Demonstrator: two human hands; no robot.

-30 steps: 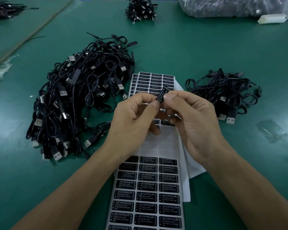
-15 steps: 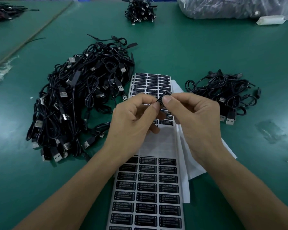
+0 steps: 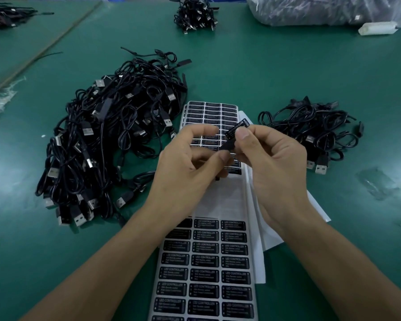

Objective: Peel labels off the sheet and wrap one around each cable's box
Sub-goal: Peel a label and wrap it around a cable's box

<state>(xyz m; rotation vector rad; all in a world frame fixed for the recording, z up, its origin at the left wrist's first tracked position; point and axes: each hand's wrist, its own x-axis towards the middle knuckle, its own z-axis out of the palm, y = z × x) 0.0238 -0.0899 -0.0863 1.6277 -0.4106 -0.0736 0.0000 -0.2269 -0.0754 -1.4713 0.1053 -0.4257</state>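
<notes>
Our right hand (image 3: 271, 163) pinches the box (image 3: 236, 132) between thumb and forefinger, tilted, above the upper half of the label sheet (image 3: 222, 200). Our left hand (image 3: 188, 167) is curled, thumb pinching the box's lower end. The box's label is black with white print, too small to read. Sheet labels read "LED CONTROLLER". Big cable pile (image 3: 107, 144) left of the sheet, small cable pile (image 3: 315, 133) right.
</notes>
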